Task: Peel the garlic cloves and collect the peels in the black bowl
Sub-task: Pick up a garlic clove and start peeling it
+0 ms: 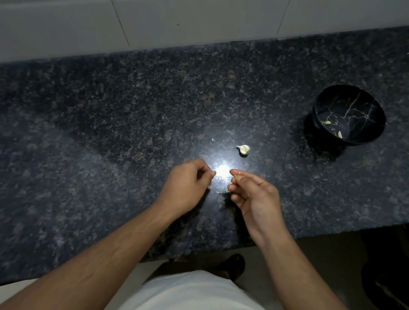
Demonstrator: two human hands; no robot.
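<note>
Garlic clove [244, 149] flat on counter [93, 137], tip leftward

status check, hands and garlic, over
Right hand pinching small clove; left hand curled, contents unclear. Garlic clove on counter. Black bowl far right, path clear.

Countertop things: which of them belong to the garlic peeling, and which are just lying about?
Belonging to the job:
- garlic clove lying unpeeled on the countertop
- black bowl, with a few pale bits inside
- small pale piece pinched in the right hand
- left hand, fingers curled

Just lying about:
- tiny pale fleck on the counter
- dark shoe on the floor
</note>
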